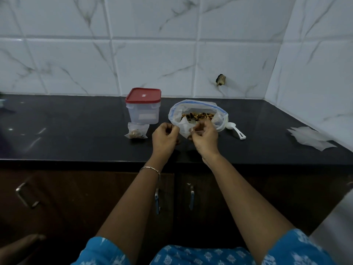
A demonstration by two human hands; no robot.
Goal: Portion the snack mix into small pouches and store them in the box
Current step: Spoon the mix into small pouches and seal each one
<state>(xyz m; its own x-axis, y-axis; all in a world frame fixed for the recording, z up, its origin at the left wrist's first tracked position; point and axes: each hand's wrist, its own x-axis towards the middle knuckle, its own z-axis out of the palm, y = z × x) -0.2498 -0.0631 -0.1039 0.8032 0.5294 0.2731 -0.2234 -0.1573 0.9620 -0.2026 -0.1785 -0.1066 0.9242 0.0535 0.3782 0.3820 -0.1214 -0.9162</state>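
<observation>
Marble-veined white tiles back a black desk (pixel 76 131), on which we work with both hands at its centre. At 12 o'clock from the hands the large bag of snack mix (pixel 198 113) lies with its mouth agape, nuts and raisins showing inside. Our left hand (pixel 165 137) and right hand (pixel 205 137) each have fingers closed on an edge of a small pouch (pixel 183 127), held between them just in front of the big bag; whether it already carries a portion we cannot tell, as the hands hide its lower part. One filled pouch (pixel 137 131) rests at 9 o'clock of the hands, touching the base of the box (pixel 143 107), whose red lid is still on. A white scoop (pixel 236 131) lies at 3 o'clock, partly tucked under the big bag, and spare pouches (pixel 311 138) sit well apart at the far right. We judge the main risks thus: a slack or uneven pinch could tip the pouch and scatter mix over the desk, and a careless wrist could nudge the open bag and spill its contents.
</observation>
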